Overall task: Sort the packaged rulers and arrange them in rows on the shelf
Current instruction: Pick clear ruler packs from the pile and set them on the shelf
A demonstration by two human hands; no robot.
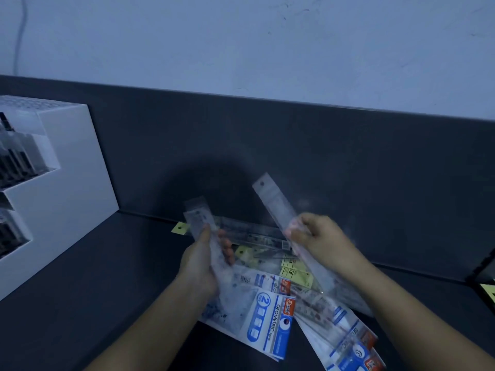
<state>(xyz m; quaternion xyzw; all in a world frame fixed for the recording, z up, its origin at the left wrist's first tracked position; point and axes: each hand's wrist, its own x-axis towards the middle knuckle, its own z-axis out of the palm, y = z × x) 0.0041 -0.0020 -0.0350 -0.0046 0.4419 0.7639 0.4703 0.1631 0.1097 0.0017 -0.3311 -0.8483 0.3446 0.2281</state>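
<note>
My left hand [203, 261] grips a clear packaged ruler [199, 218] that points up and away from me. A second clear packaged ruler [276, 202] is held by my right hand [318, 239]; it slants up to the left and runs down past my wrist. Below both hands a loose pile lies on the dark shelf [93, 285]: blue-and-white "Geometric" ruler packs [270, 325], more of them at the lower right [351, 346], yellow-tagged packs [294, 269] and a long clear ruler [249, 231] lying against the back panel.
A white stepped display stand [61, 188] with dark items in its slots stands on the shelf at the left. The dark back panel [348, 162] rises behind the pile under a pale wall. A yellow tag [487, 290] shows at the far right edge.
</note>
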